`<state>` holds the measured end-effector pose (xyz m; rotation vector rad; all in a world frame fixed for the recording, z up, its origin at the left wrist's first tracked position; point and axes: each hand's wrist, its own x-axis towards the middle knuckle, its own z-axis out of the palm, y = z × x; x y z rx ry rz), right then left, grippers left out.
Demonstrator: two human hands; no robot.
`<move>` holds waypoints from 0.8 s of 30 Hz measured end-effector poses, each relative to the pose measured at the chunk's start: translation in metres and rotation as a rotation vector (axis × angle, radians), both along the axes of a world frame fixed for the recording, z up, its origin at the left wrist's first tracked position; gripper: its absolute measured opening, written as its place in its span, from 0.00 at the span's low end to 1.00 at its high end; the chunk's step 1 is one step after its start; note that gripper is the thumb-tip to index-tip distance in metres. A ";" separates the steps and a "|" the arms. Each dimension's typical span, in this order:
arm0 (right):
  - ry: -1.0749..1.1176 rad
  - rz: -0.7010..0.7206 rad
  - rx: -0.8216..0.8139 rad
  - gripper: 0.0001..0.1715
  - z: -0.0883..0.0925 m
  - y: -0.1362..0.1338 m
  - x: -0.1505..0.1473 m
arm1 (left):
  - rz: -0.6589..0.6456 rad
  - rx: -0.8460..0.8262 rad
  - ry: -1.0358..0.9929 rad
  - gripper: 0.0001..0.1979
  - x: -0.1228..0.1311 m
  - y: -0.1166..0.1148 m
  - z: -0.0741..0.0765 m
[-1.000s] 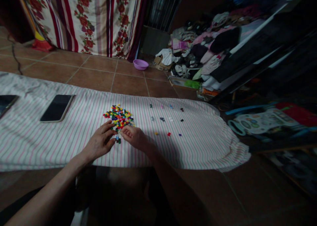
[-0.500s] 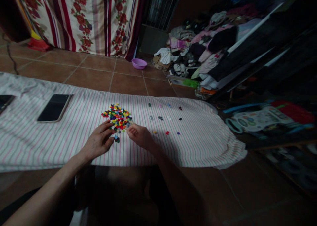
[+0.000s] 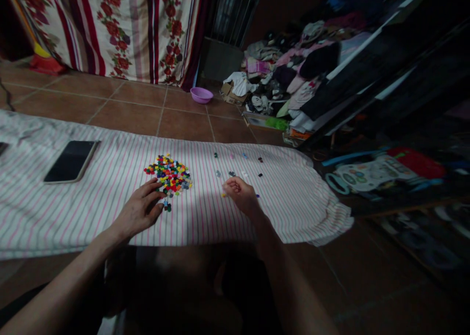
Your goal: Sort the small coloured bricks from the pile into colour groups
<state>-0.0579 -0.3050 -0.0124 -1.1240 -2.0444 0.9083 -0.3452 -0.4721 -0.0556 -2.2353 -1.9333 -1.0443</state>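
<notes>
Piece pile (image 3: 169, 174) multicoloured: red, yellow, green, blue. Cloth (image 3: 113, 163) white, striped pink and grey. Basin (image 3: 201, 96) purple.

From my end I can't tell if the curled right hand (image 3: 238, 190) holds anything or see what's under the left hand (image 3: 141, 206), the piled colourful pieces (image 3: 171, 172) are too small to read shapes, and the view clips a dark object (image 3: 2, 148) at left and the curtain (image 3: 135, 36) up top.

One left hand (image 3: 138, 210), one right hand (image 3: 241, 194); one heap of pieces (image 3: 169, 172); four clusters (image 3: 260, 159) in the far row; one basin (image 3: 201, 96); one whole phone (image 3: 71, 161).
</notes>
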 end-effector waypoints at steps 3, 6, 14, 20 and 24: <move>-0.035 -0.109 0.018 0.11 0.001 0.006 0.018 | -0.004 0.020 0.013 0.11 0.000 0.000 0.001; -0.062 -0.200 0.045 0.12 0.002 0.013 0.037 | -0.006 0.021 0.023 0.12 0.000 0.000 0.002; -0.243 -0.467 0.165 0.15 0.002 0.031 0.089 | 0.003 -0.004 0.051 0.13 -0.001 -0.001 0.004; -0.424 -0.621 0.167 0.12 -0.004 0.036 0.113 | -0.012 0.022 0.054 0.12 -0.001 -0.001 0.004; -0.533 -0.660 0.137 0.09 -0.008 0.038 0.118 | -0.014 0.038 0.057 0.12 0.000 -0.001 0.006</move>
